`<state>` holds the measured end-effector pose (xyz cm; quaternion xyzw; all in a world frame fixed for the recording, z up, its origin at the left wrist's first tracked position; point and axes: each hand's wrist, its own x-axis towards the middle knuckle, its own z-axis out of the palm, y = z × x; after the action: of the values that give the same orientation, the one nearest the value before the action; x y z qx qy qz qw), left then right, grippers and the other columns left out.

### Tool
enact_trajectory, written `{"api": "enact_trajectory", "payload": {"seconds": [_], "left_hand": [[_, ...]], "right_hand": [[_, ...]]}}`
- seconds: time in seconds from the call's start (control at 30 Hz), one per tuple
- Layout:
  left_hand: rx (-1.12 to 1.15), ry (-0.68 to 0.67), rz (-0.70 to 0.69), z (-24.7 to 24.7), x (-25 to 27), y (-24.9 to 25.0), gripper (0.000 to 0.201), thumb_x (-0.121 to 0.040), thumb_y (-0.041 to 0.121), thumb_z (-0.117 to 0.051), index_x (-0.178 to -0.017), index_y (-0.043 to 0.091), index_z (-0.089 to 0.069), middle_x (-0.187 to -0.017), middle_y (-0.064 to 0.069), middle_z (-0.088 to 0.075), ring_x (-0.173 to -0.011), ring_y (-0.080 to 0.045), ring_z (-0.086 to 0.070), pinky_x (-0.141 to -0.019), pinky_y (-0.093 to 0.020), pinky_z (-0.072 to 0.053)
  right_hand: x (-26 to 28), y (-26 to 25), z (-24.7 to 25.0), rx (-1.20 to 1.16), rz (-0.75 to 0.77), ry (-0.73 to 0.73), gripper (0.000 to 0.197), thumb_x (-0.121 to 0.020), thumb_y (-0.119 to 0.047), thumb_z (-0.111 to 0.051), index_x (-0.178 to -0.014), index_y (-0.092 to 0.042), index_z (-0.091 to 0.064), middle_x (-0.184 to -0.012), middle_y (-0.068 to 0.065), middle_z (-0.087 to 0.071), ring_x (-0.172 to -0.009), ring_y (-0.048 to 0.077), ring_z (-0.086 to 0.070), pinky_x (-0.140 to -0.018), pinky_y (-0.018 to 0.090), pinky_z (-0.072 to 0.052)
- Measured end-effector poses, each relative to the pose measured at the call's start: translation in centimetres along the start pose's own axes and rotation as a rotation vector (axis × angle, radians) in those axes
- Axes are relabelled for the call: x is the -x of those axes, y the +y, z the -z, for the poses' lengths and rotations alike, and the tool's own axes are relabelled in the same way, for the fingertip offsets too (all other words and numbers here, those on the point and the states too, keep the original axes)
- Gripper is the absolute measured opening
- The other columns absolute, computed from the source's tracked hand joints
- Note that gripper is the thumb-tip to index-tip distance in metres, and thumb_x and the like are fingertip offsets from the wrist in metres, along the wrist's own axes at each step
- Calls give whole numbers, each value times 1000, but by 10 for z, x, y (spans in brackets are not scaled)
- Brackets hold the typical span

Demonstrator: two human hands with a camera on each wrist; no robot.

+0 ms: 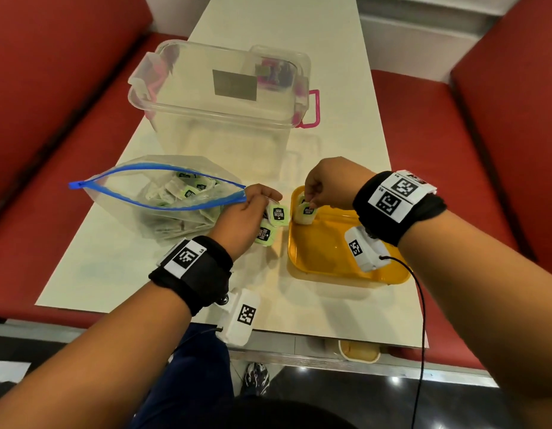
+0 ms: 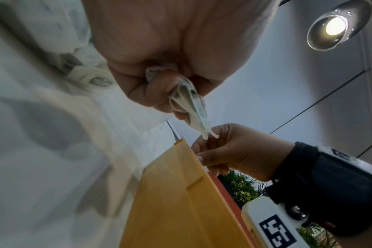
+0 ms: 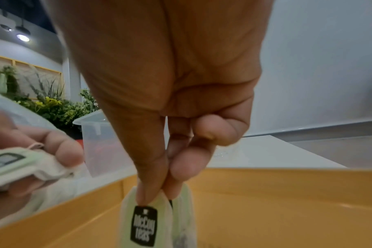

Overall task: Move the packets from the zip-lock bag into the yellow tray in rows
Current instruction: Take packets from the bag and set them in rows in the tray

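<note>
The clear zip-lock bag (image 1: 163, 193) with a blue zip lies open at the left, holding several pale green tea packets. To its right stands the yellow tray (image 1: 324, 258). My right hand (image 1: 326, 187) pinches two packets (image 1: 305, 210) upright at the tray's far left corner; the right wrist view shows thumb and fingers (image 3: 181, 169) closed on the packets (image 3: 146, 223) just above the tray floor (image 3: 287, 209). Between bag and tray, my left hand (image 1: 250, 212) grips a small bunch of packets (image 1: 273, 222); they stick out of its fist (image 2: 191, 107) in the left wrist view.
A large clear lidded storage box (image 1: 222, 91) with pink handles stands behind the bag and tray. The white table (image 1: 144, 274) is narrow, with red bench seats (image 1: 61, 97) on both sides. A cable hangs from my right wrist across the tray's near corner.
</note>
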<state>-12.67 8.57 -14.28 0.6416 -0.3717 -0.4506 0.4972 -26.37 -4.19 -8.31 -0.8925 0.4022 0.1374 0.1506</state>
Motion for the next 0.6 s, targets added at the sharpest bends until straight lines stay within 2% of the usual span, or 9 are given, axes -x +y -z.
{"api": "enact_trajectory", "payload": {"seconds": [0.1, 0.27, 0.33, 0.4, 0.53, 0.6], "left_hand": [[7, -3, 8, 2, 2, 1, 28, -97, 11, -37, -100, 14, -65, -88, -4, -68, -66, -9, -64, -59, -30, -53], [47, -37, 40, 3, 3, 6, 28, -98, 11, -38, -105, 16, -65, -98, -6, -68, -72, -8, -64, -55, -24, -52], [52, -38, 36, 3, 4, 8, 29, -98, 11, -38, -109, 16, -64, -102, -6, -68, -74, -7, -63, -51, -18, -49], [86, -37, 28, 1, 4, 11, 29, -98, 11, -38, -113, 18, -63, -106, -5, -67, -77, -5, -64, -51, -15, -47], [183, -45, 12, -3, 5, 17, 29, -100, 11, -38, -117, 23, -58, -104, 6, -65, -70, 6, -65, -49, -14, -47], [205, -48, -9, -6, 5, 18, 29, -101, 12, -39, -120, 25, -57, -106, 6, -65, -74, 5, -65, -51, -15, -48]], "right_hand": [[-4, -1, -4, 39, -3, 8, 13, -84, -17, -70, -96, -14, -72, -80, -6, -59, -78, 13, -54, -65, 23, -37], [2, 3, 5, 7, -19, 126, 12, -85, -21, -69, -96, -16, -70, -93, -1, -66, -77, 12, -54, -67, 24, -38], [11, 3, 11, -74, 1, 172, 11, -87, -25, -67, -95, -17, -70, -91, -2, -67, -65, 7, -54, -59, 21, -39], [21, 0, 15, -182, 14, 150, 16, -88, -34, -66, -89, -18, -69, -82, -5, -68, -56, 6, -59, -56, 20, -42], [33, -14, 7, -295, -21, 8, 40, -86, -55, -59, -83, -16, -69, -74, -4, -71, -59, 12, -68, -61, 24, -48], [35, -16, 0, -386, -60, -8, 44, -87, -55, -58, -82, -13, -69, -74, -2, -71, -61, 13, -68, -58, 23, -47]]}}
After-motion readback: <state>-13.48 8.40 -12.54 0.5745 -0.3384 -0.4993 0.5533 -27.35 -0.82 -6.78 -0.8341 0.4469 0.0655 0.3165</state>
